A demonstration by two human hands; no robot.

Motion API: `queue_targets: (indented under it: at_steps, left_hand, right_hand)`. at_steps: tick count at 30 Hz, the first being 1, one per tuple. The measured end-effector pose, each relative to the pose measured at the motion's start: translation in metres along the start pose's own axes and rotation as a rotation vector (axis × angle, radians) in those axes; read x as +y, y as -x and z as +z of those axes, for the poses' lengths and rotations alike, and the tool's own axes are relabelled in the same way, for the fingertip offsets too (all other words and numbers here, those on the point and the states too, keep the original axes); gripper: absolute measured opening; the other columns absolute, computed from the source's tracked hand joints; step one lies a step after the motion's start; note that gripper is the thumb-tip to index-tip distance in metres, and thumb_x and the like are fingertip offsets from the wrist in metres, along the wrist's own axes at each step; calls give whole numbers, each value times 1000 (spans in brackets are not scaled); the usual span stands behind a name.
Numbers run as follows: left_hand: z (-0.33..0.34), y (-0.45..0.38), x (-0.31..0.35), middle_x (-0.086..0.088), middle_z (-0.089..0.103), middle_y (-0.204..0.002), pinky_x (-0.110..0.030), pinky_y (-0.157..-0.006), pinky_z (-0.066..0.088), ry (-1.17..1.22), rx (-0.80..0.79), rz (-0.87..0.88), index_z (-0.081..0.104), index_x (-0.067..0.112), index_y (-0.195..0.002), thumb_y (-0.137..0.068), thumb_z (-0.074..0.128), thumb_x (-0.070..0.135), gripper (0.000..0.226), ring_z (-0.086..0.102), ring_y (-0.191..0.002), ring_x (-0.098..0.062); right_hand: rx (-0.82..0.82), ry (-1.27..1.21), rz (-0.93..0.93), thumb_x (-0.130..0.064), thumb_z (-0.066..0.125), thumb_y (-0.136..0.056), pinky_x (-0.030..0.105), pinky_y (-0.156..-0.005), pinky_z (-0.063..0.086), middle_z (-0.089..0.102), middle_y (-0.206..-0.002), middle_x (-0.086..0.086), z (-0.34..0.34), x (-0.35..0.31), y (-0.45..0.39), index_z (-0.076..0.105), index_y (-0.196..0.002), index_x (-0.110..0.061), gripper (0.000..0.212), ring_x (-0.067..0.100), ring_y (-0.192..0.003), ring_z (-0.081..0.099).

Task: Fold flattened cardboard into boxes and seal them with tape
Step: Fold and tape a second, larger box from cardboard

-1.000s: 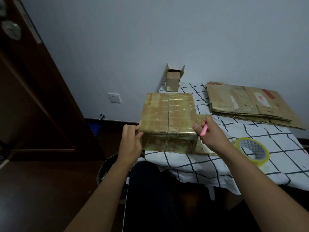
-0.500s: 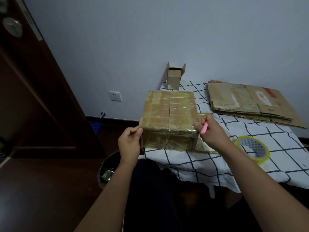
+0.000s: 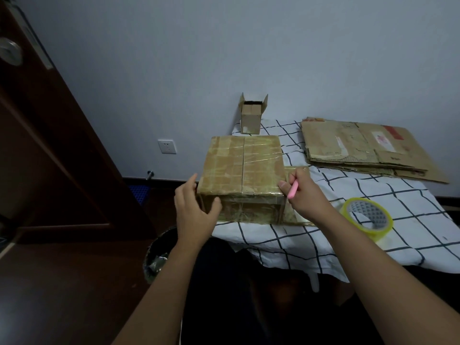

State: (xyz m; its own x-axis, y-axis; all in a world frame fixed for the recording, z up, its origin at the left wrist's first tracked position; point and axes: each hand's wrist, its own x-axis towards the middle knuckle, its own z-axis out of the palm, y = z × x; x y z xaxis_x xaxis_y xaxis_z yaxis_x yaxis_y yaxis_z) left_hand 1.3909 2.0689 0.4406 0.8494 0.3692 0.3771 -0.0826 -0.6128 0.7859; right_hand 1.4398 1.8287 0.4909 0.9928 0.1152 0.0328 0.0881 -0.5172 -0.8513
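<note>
On the checked worktop: tape-wrapped brown cardboard box. Left hand, formerly pinching its corner, now spread against the near-left side; right hand pinches a pink cutter. Sealing seemingly finishing.

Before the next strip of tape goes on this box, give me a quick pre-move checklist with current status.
1. Box sits on the table, top flaps closed: ok.
2. Centre seam of the top sealed: cannot tell; the top looks glossy with tape, but the seam line shows.
3. Left hand steadies the box's near left corner: ok, fingers lie relaxed against it.
4. Right hand free for tape: not ok, it holds a pink cutter by the box's right edge.
5. Tape roll close by: ok, on the cloth right of the right forearm.
6. Loose tape end ready: cannot tell.
</note>
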Motion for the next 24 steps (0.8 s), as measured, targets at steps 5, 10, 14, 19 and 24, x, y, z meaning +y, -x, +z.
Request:
queue_targets:
  at_steps: [5, 10, 14, 19, 24]
  left_hand:
    - [14, -9, 2, -7, 55, -123, -45, -99, 35, -302, 43, 295, 69, 21, -110, -83, 64, 54, 43, 38, -117, -22]
    - [20, -16, -10, -7, 58, -109, -44, -90, 39, -376, 66, 381, 70, 17, -102, -82, 57, 61, 50, 44, -105, -23]
    - [20, -18, -8, -6, 57, -106, -44, -92, 33, -429, 73, 404, 68, 18, -99, -80, 57, 63, 51, 44, -104, -23]
    - [24, -10, 1, -2, 59, -117, -46, -104, 28, -474, 35, 473, 64, 17, -109, -82, 56, 64, 55, 49, -117, -26]
    - [38, -15, 15, -1, 61, -96, -31, -84, 33, -368, 13, 557, 66, 15, -91, -87, 59, 53, 39, 56, -91, -23]
  right_hand:
    - [-10, 31, -11, -25, 55, -100, 33, -62, 36, 45, -74, 4, -1, 0, 0, 35, -80, -20, 28, 18, -66, 41]
    - [-12, 17, -22, -23, 54, -100, 29, -59, 38, 46, -72, 1, -2, -1, 2, 35, -80, -20, 29, 16, -64, 43]
    - [-6, 15, -26, -22, 54, -100, 26, -58, 37, 43, -71, 0, -2, 0, 1, 34, -80, -19, 29, 14, -62, 40]
    - [15, -4, -49, -17, 54, -100, 11, -50, 35, 39, -69, -1, -1, 0, 2, 33, -78, -18, 31, 10, -59, 36]
    - [21, -18, -46, -19, 54, -100, 11, -50, 35, 42, -68, -2, 0, 3, 0, 34, -79, -18, 30, 11, -59, 38]
